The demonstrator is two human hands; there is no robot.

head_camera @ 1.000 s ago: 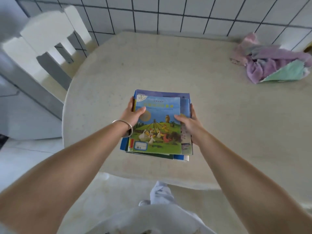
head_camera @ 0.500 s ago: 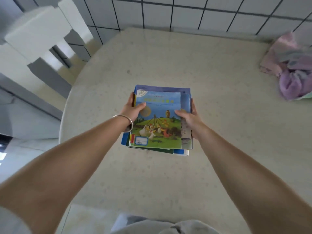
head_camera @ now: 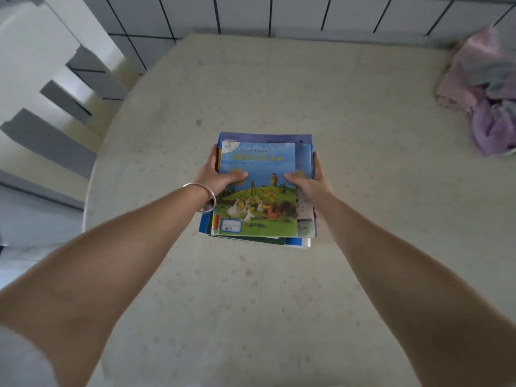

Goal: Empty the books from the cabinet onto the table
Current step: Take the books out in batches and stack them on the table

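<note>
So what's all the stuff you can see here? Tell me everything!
stack of books: one stack, blue and green covers, middle of table, held at both sides
table: one, pale beige, speckled
pile of cloth: one, pink and purple, table's far right
chair: one, white, left of table
tiled wall: white, dark grout, behind table
bracelet: one, silver, left wrist
left hand: grips stack's left edge
right hand: grips stack's right edge

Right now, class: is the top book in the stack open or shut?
Shut. The top book lies flat with its front cover up, and the left hand and right hand rest thumbs on it.
</note>
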